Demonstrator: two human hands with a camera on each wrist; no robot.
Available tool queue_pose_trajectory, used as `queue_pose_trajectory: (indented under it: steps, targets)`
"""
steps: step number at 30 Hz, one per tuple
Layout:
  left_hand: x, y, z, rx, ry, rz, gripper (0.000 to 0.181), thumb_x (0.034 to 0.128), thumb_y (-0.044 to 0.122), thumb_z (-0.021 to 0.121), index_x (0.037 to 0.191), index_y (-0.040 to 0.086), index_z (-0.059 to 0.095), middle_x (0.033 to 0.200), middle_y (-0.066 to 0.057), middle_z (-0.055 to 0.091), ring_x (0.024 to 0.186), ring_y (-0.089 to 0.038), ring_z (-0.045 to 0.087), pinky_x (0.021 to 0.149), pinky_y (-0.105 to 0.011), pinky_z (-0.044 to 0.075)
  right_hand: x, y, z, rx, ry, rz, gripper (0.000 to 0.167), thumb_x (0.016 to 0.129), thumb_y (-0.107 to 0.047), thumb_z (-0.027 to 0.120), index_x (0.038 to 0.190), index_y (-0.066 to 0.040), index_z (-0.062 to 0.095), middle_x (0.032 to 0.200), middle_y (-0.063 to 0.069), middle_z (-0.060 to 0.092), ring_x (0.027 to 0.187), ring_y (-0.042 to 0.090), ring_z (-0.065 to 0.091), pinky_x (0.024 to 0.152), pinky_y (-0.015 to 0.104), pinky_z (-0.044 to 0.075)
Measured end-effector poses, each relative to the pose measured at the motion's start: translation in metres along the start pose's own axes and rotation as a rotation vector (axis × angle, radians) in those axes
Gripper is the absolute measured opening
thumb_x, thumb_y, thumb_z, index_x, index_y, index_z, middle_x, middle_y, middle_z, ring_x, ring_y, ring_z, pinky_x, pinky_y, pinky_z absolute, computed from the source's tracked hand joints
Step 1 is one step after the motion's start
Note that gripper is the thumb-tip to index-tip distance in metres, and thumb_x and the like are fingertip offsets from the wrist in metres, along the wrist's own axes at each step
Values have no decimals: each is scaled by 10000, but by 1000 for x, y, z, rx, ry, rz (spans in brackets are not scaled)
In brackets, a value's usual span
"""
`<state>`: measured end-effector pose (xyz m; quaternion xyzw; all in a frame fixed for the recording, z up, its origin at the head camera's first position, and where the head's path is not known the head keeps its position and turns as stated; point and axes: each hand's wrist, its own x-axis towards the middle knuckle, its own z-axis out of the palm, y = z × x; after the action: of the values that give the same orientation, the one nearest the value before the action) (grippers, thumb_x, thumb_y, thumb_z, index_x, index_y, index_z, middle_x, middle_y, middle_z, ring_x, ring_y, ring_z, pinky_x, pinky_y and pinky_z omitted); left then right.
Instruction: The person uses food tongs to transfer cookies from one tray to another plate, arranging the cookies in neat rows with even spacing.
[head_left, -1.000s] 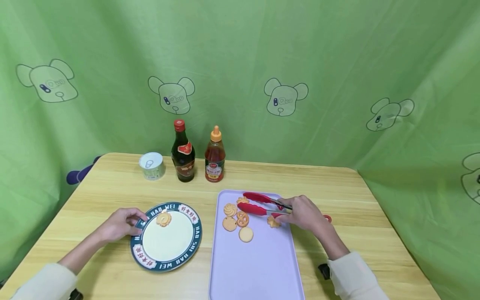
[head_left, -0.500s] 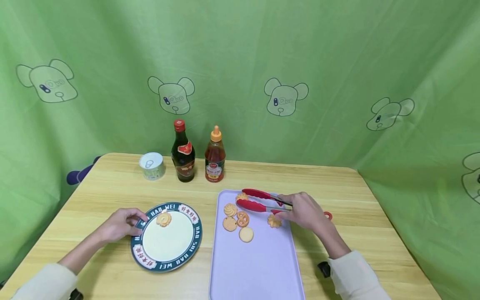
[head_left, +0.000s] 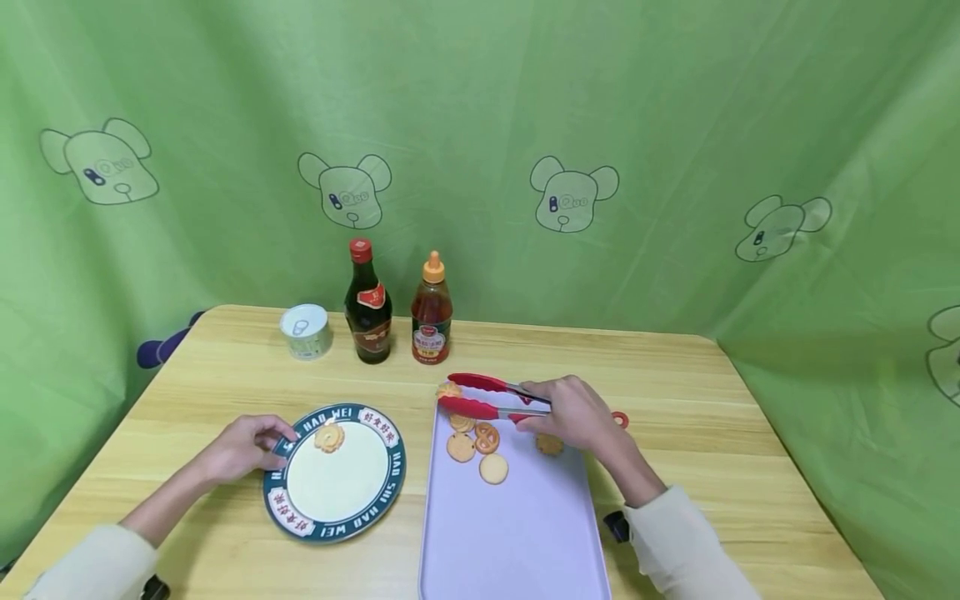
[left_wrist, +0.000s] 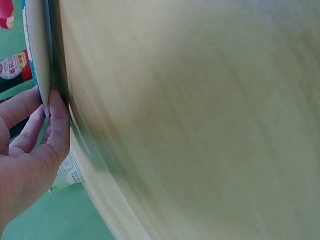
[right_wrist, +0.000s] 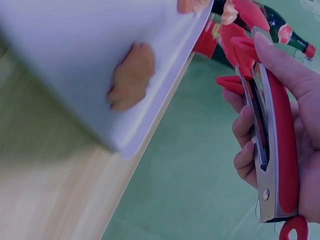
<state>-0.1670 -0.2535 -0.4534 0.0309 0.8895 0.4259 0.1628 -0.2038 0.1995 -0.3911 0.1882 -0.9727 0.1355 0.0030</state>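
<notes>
My right hand (head_left: 573, 412) grips red-tipped tongs (head_left: 480, 408) above the far-left corner of the lilac tray (head_left: 513, 533). A piped cookie (head_left: 448, 390) sits between the tong tips; in the right wrist view that cookie (right_wrist: 229, 12) is lifted off the tray. On the tray are several cookies, among them a pretzel-shaped one (head_left: 487, 437), a plain round one (head_left: 493, 468) and a flower-shaped one (head_left: 550, 445) under the right hand. My left hand (head_left: 243, 450) pinches the rim of a round plate (head_left: 337, 532) between thumb and fingers. One ring-shaped cookie (head_left: 328, 437) lies on the plate.
Along the back of the wooden table (head_left: 675, 417) stand a tin can (head_left: 306, 332), a dark red-capped bottle (head_left: 369, 308) and a sauce bottle (head_left: 431, 312) with an orange nozzle. A green curtain (head_left: 465, 108) hangs behind the table.
The tongs closed in on the piped cookie at the tray's far end, then rose and moved left with it. The right hand shifted left too; the left hand stayed on the plate.
</notes>
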Motion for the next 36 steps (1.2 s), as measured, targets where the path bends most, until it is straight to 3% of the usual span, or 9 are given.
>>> queue_pose_trajectory:
  steps: [7,16,25,32,36]
  targets:
    - [-1,0,-1,7,-4,-1,317,750,-5,707,1057,-5,630,885,-86,568,789,-196,493,615,-240,458,12,-25,8,14,-14,-40,607,707,-430,788,1206,-110,656,1131,148,684,508,87,266,482,206,260]
    - [-1,1,-1,6,-9,4,318,748,-4,707,1056,-8,628,902,-89,576,804,-199,501,629,-244,468,22,-55,20,63,-42,-122,593,700,-389,804,1202,-111,658,1178,107,666,495,74,262,465,200,247]
    - [-1,2,0,-6,-9,8,313,753,-5,703,1057,-10,627,894,-92,571,798,-199,499,626,-244,467,25,-79,30,40,-81,-180,553,718,-381,798,1200,-143,666,1107,28,710,632,70,502,524,185,378]
    - [-1,1,0,-7,-9,14,314,749,-8,705,1053,-13,627,882,-91,565,790,-196,493,618,-240,463,26,-90,38,36,-105,-198,562,728,-383,791,1207,-123,657,862,39,722,472,58,317,441,184,298]
    - [0,1,0,-8,-9,14,315,751,-9,703,1056,-15,627,886,-91,570,792,-195,494,617,-240,464,26,-94,41,-5,-103,-215,558,730,-405,783,1199,-127,662,963,39,734,484,52,345,435,181,298]
